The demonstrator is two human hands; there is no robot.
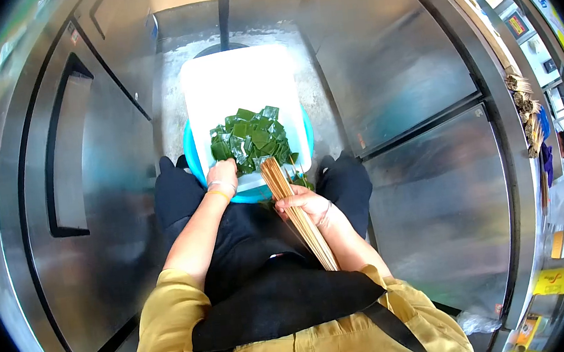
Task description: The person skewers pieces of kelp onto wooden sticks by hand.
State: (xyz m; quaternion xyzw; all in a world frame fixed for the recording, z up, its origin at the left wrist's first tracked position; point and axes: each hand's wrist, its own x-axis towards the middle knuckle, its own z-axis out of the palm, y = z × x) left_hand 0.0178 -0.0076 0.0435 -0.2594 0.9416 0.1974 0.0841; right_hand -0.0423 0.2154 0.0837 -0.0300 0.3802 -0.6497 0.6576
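Nearest of all, below the white tray (239, 78), lies my black apron (277, 298) over a mustard-yellow shirt (168, 329), with my dark trousers (347, 186) reaching up to either side of the tray's near end. My right hand (307, 204) is just off the tray's near right corner, fingers closed round a bundle of thin sticks (299, 215) — its upper end leans over the tray's near edge, and its lower end slants back toward my apron. A few green scraps (301, 182) show beside that hand, by the same corner; whether they are on a stick I cannot tell.

My left hand (223, 173) is at the tray's near left corner, fingers curled in against the leaf pile; I cannot tell if they pinch anything. The cut green leaves (251, 138) lie heaped on the near half of the tray, some of them shiny. Beneath the tray is a turquoise basin (191, 154), its rim showing on both sides.

Farther out, steel doors (426, 196) stand to the tray's left and right. Beyond its far end are the grey floor (174, 78) and a dark upright pole (224, 12).
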